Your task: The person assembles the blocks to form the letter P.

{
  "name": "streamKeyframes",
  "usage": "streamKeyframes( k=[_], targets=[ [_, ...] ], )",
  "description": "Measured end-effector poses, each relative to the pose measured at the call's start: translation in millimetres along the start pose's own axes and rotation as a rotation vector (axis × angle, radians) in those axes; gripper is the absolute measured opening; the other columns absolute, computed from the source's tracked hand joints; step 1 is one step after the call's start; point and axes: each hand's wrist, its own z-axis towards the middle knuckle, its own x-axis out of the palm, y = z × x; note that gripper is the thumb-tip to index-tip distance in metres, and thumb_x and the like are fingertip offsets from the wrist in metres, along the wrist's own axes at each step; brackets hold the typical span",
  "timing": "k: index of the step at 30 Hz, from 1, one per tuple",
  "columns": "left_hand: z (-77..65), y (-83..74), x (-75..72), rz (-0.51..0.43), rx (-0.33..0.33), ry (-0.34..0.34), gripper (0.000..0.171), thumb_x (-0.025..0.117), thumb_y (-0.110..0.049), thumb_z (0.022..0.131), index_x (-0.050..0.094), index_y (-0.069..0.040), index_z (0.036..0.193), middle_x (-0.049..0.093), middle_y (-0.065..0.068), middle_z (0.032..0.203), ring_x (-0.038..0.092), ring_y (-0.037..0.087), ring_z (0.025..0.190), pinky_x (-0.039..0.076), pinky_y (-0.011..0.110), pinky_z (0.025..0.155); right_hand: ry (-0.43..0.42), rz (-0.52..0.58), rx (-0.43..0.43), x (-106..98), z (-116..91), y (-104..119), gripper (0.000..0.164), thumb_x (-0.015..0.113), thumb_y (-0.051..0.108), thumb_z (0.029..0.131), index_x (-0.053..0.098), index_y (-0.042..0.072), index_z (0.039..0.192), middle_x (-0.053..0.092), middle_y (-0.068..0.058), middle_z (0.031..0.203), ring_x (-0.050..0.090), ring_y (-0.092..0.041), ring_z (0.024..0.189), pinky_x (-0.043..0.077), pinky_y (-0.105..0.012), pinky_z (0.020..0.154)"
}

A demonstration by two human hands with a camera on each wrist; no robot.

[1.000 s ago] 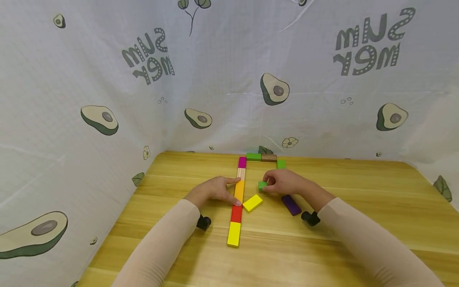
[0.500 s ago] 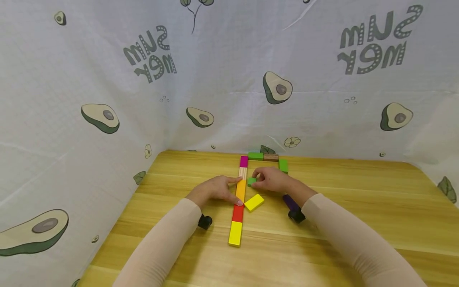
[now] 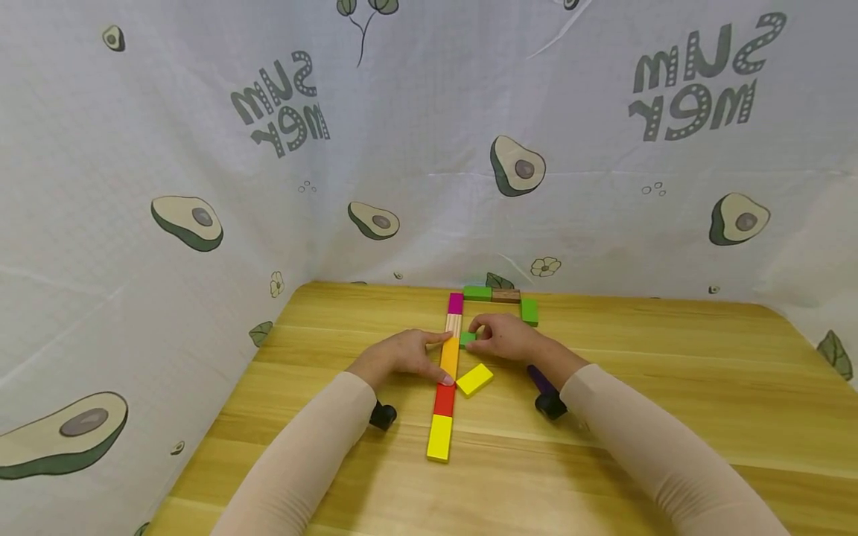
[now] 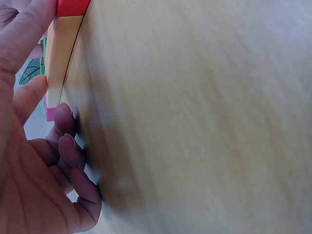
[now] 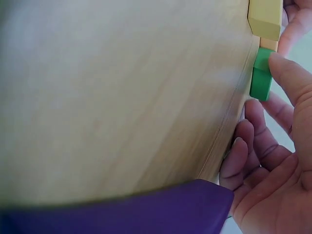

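Observation:
My left hand (image 3: pixel 405 353) rests beside a straight row of blocks. Its thumb and forefinger, spread and fairly straight, touch the row around the orange block (image 3: pixel 449 359). In the left wrist view its other fingers (image 4: pixel 73 152) bend loosely near the tabletop. Between thumb and forefinger, my right hand (image 3: pixel 506 337) pinches a small green block (image 5: pixel 262 73), which sits against the right side of the row, by the orange block's far end. A loose yellow block (image 3: pixel 474 380) lies slanted just in front of that, close to the red block (image 3: pixel 444 400).
At the row's ends are a magenta block (image 3: pixel 456 303) and a yellow one (image 3: pixel 439 439). A green block (image 3: pixel 478 293), a brown block (image 3: pixel 506 295) and another green block (image 3: pixel 529 312) bend round the back. A purple block (image 5: pixel 126 214) lies under the right forearm. A printed curtain (image 3: pixel 429 149) hangs behind.
My right hand has carried the green block leftward until it met the row. The purple block is now partly covered by the right wrist. My left hand has stayed put.

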Motion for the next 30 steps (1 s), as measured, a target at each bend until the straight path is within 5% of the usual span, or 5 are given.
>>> streamKeyframes(
  k=[5, 11, 20, 25, 30],
  targets=[
    [0.1, 1.3, 1.3, 0.000, 0.011, 0.006, 0.095, 0.087, -0.058, 0.073, 0.039, -0.047, 0.154, 0.042, 0.007, 0.163, 0.041, 0.032, 0.147, 0.034, 0.058, 0.121, 0.006, 0.025, 0.012, 0.6, -2.6, -0.9, 0.043, 0.072, 0.040, 0.095, 0.063, 0.011, 0.126, 0.070, -0.002, 0.094, 0.060, -0.016, 0.081, 0.055, -0.032, 0.078],
    [0.7, 1.8, 1.4, 0.012, 0.017, 0.001, 0.094, 0.086, -0.057, 0.074, 0.039, -0.047, 0.154, 0.041, 0.007, 0.163, 0.041, 0.032, 0.148, 0.034, 0.057, 0.122, 0.007, 0.102, -0.030, -1.4, -11.6, -1.8, 0.040, 0.073, 0.036, 0.095, 0.062, 0.011, 0.124, 0.061, -0.003, 0.083, 0.053, -0.016, 0.071, 0.047, -0.028, 0.064],
    [0.7, 1.1, 0.4, -0.002, -0.007, -0.009, 0.096, 0.088, -0.057, 0.072, 0.040, -0.047, 0.154, 0.041, 0.007, 0.164, 0.041, 0.033, 0.148, 0.033, 0.059, 0.122, 0.284, 0.151, -0.069, -8.1, -34.8, -0.5, 0.038, 0.084, 0.028, 0.086, 0.068, 0.015, 0.118, 0.059, -0.001, 0.087, 0.051, -0.016, 0.077, 0.045, -0.026, 0.068],
    [0.4, 0.8, 0.8, -0.015, -0.016, -0.008, 0.096, 0.088, -0.056, 0.072, 0.040, -0.047, 0.154, 0.041, 0.008, 0.163, 0.040, 0.034, 0.148, 0.033, 0.058, 0.122, 0.246, 0.051, -0.140, -5.9, -45.4, -4.6, 0.025, 0.084, 0.025, 0.085, 0.069, 0.017, 0.103, 0.060, 0.004, 0.087, 0.051, -0.012, 0.078, 0.048, -0.023, 0.071],
    [1.3, 1.2, 2.1, -0.001, -0.012, -0.011, 0.097, 0.088, -0.057, 0.071, 0.039, -0.048, 0.154, 0.040, 0.008, 0.164, 0.039, 0.034, 0.149, 0.033, 0.058, 0.122, 0.179, 0.065, -0.091, -15.1, -54.1, -12.8, 0.028, 0.083, 0.028, 0.086, 0.069, 0.016, 0.106, 0.062, 0.004, 0.089, 0.054, -0.013, 0.080, 0.050, -0.026, 0.073]
  ],
)
